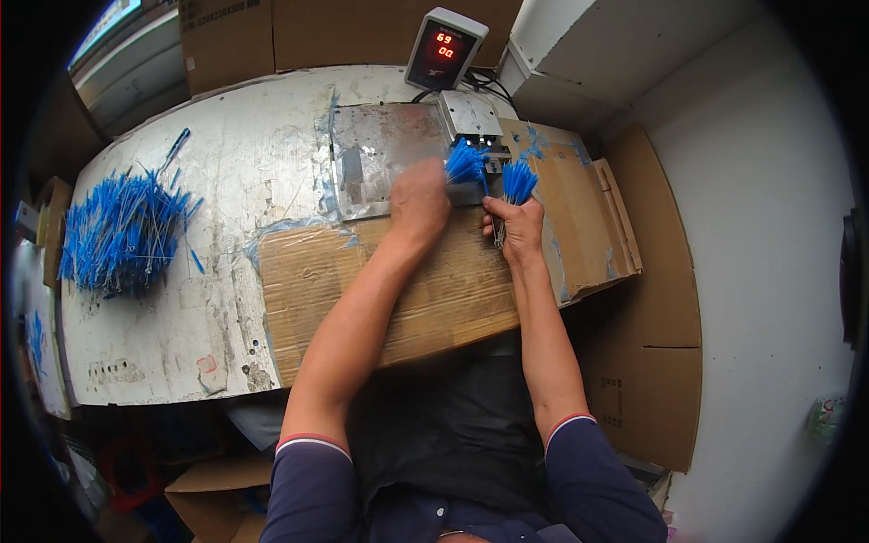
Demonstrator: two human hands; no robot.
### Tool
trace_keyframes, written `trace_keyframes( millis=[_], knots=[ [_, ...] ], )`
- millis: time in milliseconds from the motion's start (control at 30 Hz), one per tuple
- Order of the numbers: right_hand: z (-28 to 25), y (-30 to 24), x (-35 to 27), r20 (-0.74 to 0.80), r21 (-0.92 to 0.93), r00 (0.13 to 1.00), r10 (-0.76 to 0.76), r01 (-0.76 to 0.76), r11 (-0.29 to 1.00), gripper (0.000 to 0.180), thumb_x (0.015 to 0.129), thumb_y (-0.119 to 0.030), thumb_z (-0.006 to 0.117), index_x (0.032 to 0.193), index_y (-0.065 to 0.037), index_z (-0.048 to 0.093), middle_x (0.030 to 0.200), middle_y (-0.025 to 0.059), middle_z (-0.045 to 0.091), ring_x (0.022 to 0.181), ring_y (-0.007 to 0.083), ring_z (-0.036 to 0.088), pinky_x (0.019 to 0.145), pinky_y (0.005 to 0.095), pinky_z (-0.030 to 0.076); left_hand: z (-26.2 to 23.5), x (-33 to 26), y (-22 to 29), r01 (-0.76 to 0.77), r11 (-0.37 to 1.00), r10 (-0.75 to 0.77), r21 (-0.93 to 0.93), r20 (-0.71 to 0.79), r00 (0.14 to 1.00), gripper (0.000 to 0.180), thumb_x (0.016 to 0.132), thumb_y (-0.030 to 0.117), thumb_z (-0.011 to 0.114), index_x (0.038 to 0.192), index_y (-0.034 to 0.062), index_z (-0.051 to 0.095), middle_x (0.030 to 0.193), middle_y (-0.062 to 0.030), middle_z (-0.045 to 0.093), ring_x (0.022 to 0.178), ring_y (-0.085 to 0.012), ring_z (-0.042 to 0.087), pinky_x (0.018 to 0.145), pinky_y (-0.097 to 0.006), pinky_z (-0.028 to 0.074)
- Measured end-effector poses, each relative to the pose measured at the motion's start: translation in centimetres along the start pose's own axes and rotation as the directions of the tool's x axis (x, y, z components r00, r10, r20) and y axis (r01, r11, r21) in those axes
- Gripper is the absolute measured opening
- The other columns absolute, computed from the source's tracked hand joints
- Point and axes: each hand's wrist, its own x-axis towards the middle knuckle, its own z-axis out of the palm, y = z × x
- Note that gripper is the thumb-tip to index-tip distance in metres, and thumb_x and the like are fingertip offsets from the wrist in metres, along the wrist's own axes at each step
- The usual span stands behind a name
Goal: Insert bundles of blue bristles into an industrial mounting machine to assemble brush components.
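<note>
My left hand (419, 201) is closed around a bundle of blue-tipped wires (467, 164), its tips fanned out just below a small metal machine head (471, 118). My right hand (518, 226) grips a second bundle of blue-tipped wires (519, 180), held upright a little to the right of the first. Both hands hover over a cardboard sheet (434, 290) and a metal plate (376, 154) on the worktable.
A large loose pile of blue-tipped wires (122, 231) lies at the table's left. A grey counter box with a red digit display (444, 50) stands behind the machine. Cardboard boxes (308, 32) line the back; a cardboard panel (647, 317) leans at the right by a white wall.
</note>
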Motion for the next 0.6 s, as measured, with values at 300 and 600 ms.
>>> trace_keyframes(
  millis=[300,600],
  knots=[
    [1.4,-0.5,1.5,-0.037,-0.099,0.999,0.026,-0.03,0.995,0.023,0.074,0.004,0.077,0.088,-0.002,0.061,0.07,0.0073,0.064,0.05,0.0164,0.063,0.038,0.0282,0.051,-0.9,0.6,0.0,0.177,0.964,-0.221,-0.197,-0.23,0.948,0.007,0.094,0.012,0.056,0.096,0.0081,0.062,0.087,-0.0175,0.066,0.083,-0.0426,0.065,0.071,-0.053,0.049],
    [2.0,0.3,2.3,-0.117,-0.199,0.993,-0.031,0.007,0.98,0.022,0.077,0.007,0.077,0.087,-0.002,0.059,0.07,0.0062,0.064,0.05,0.0137,0.062,0.037,0.0261,0.049,-0.8,0.6,0.0,0.113,0.975,-0.159,-0.192,-0.243,0.957,0.008,0.09,0.008,0.062,0.098,0.0079,0.063,0.09,-0.0163,0.067,0.087,-0.0404,0.064,0.076,-0.05,0.049]
  ],
)
